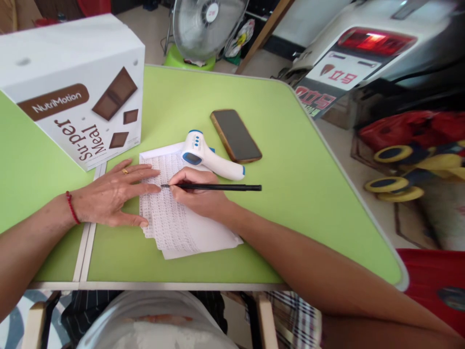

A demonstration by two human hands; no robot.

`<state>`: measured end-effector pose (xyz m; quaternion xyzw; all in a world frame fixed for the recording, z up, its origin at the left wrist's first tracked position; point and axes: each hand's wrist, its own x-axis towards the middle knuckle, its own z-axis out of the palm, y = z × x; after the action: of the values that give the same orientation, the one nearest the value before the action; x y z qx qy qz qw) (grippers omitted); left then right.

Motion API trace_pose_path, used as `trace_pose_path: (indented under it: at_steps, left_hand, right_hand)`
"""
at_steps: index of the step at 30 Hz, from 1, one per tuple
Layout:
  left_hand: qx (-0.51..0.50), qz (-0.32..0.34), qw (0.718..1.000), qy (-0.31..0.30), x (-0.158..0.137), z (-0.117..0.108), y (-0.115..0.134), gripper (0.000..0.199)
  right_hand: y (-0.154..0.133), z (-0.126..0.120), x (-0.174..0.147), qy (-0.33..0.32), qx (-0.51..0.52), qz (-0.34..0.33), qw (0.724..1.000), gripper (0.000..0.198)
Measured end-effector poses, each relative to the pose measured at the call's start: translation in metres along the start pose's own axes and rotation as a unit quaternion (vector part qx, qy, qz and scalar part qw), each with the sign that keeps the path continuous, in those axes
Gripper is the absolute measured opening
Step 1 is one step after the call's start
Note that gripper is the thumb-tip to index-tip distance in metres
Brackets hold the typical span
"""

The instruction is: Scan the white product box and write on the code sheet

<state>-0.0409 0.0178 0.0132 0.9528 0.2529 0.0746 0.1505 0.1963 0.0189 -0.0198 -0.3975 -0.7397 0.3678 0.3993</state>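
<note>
My right hand (198,193) grips a black pen (225,187), its tip resting on a sheet of paper (178,228) covered in small handwritten rows. The lower right part of the sheet is blank. Flat on the paper's left edge lies my left hand (125,194), fingers spread, with a ring and a red bracelet. A white and blue infrared thermometer (210,157) rests on the top of the paper, just beyond my right hand. Farther back, a phone (236,135) in a brown case lies with its dark screen up.
A large white NutriMotion box (76,92) stands at the left of the green table (290,194), whose metal seam runs under my left wrist. Past the table are a fan (210,24), a white scooter with a red tail light (378,41) and a red chair (436,281).
</note>
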Motion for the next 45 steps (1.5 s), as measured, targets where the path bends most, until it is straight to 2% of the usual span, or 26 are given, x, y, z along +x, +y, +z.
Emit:
trace_pose_path:
  at_steps: [8, 13, 28, 36, 42, 45]
  left_hand:
    - [0.008, 0.003, 1.0, 0.001, 0.0006, 0.0002, 0.0001, 0.063]
    - [0.007, 0.003, 1.0, 0.0, 0.0003, -0.0005, 0.0, 0.063]
    - [0.009, 0.01, 1.0, 0.006, -0.0004, 0.0015, -0.0002, 0.062]
    - [0.006, 0.006, 1.0, 0.004, 0.0005, 0.0001, 0.0005, 0.061]
    - [0.004, 0.008, 1.0, 0.004, 0.0001, -0.0001, 0.0, 0.062]
    - [0.004, 0.007, 1.0, 0.005, 0.0001, 0.0, -0.0001, 0.062]
  right_hand:
    - [0.0021, 0.0, -0.0003, 0.019, -0.013, 0.018, 1.0, 0.007]
    - [0.0009, -0.0007, 0.0004, 0.001, -0.002, 0.014, 1.0, 0.005]
    - [0.0009, -0.0001, -0.0005, 0.028, -0.024, -0.009, 0.999, 0.008]
    - [0.0001, -0.0018, 0.0004, 0.012, -0.008, -0.007, 1.0, 0.006]
    - [-0.0015, -0.0007, 0.003, 0.05, 0.021, 0.009, 0.998, 0.005]
    - [-0.0022, -0.0003, 0.0023, 0.047, 0.016, 0.008, 0.999, 0.004]
